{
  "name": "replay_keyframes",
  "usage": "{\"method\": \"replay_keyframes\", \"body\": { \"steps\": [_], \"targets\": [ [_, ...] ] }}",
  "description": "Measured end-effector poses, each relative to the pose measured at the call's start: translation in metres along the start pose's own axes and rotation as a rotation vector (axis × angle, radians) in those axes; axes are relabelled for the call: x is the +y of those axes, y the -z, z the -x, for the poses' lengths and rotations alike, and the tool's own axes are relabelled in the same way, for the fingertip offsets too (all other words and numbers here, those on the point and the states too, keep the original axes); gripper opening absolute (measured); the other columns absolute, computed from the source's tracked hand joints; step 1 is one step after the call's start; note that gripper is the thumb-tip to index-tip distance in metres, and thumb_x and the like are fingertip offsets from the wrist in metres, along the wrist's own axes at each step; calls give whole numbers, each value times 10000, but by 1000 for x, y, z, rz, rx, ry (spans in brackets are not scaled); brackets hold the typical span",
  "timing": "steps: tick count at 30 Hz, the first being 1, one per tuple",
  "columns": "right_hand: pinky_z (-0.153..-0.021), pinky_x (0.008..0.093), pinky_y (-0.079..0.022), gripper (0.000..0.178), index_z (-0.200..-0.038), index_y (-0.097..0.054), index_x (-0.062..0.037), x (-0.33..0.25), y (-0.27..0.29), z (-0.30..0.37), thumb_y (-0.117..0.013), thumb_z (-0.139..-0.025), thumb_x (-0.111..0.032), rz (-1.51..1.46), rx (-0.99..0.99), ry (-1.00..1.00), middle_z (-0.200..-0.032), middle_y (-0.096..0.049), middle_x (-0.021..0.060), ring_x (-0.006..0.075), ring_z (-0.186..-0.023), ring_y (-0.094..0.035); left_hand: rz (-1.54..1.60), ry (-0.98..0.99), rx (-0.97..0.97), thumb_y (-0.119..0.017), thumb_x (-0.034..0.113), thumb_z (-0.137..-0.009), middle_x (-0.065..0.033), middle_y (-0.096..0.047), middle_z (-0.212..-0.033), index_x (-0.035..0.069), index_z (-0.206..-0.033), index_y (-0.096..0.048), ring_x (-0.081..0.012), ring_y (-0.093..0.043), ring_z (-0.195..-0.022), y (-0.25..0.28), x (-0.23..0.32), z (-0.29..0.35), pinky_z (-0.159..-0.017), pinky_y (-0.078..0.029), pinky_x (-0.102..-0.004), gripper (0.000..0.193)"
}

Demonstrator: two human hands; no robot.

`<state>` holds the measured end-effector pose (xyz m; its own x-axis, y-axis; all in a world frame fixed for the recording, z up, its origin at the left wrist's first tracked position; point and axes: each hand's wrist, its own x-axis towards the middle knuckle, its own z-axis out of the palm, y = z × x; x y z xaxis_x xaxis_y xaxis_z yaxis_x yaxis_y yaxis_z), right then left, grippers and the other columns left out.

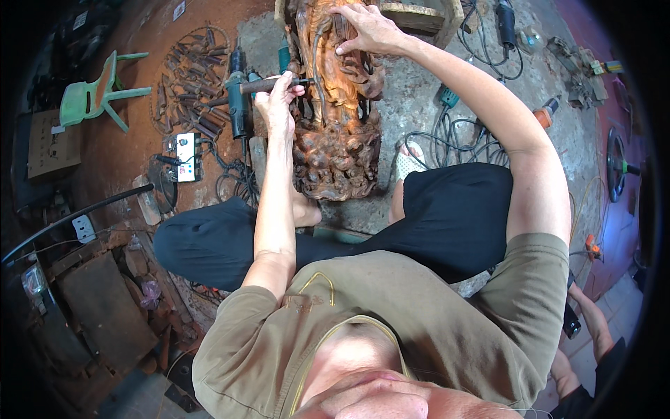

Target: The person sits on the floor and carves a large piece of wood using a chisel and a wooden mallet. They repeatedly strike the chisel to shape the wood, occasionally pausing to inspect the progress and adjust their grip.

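A brown wood carving (328, 91) with deep, knotted relief lies in front of me, its lumpy end toward my legs. At its left side my left hand (276, 105) is closed round a carving chisel (259, 86) with a dark handle. The chisel's thin metal end points right, over the carving; whether it touches the wood I cannot tell. My right hand (370, 29) rests on the far part of the carving with its fingers spread, holding nothing.
Left of the carving lie a green power grinder (238, 98), a round tray of dark-handled chisels (195, 84) and a white power strip (187, 157). A green plastic chair (105, 94) stands farther left. Cables (453, 140) trail on the right; another person's arm (593, 311) shows lower right.
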<state>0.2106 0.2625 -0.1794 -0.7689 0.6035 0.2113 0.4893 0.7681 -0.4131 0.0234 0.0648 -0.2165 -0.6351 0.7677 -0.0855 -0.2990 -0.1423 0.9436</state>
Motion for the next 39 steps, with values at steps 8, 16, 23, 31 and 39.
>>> {"method": "replay_keyframes", "body": {
  "steps": [8, 16, 23, 31, 39],
  "targets": [
    [-1011, 579, -444, 924, -1416, -431, -153, -7, 6, 0, -866, -660, -461, -24, -48, -40, -1392, -455, 246, 478, -1271, -428, -27, -115, 35, -726, 87, -899, -64, -654, -800, -22, -920, -636, -172, -653, -612, -18, 3, 9, -591, -564, -289, 143],
    [-1007, 576, -451, 913, -1410, -437, -163, -6, 2, 1, -868, -660, -456, -33, -3, -29, -1381, -466, 236, 471, -1269, -432, -50, -153, 44, -727, 88, -896, -60, -643, -794, -7, -910, -617, -165, -654, -621, -12, -3, 14, -598, -562, -295, 146],
    [-1004, 572, -451, 904, -1407, -443, -166, -10, 7, 1, -867, -662, -452, -41, -49, -63, -1360, -479, 229, 468, -1252, -440, -17, -141, -31, -740, 44, -878, -69, -639, -811, -15, -998, -584, -173, -670, -664, -20, 3, 13, -649, -576, -302, 205],
    [-1008, 573, -448, 910, -1403, -440, -158, -11, 7, 1, -873, -657, -448, -44, -51, -58, -1373, -464, 232, 469, -1266, -427, -105, -74, 0, -764, 0, -836, -52, -656, -825, 1, -994, -597, -123, -634, -689, -17, -9, 9, -653, -521, -253, 230],
    [-1004, 582, -448, 911, -1403, -440, -168, -7, 3, 2, -881, -653, -438, -51, -2, -31, -1372, -463, 230, 476, -1266, -423, -123, -109, -98, -747, -72, -797, -54, -647, -852, 39, -983, -545, -124, -628, -774, -13, -17, 5, -738, -523, -263, 296]
  ]
}}
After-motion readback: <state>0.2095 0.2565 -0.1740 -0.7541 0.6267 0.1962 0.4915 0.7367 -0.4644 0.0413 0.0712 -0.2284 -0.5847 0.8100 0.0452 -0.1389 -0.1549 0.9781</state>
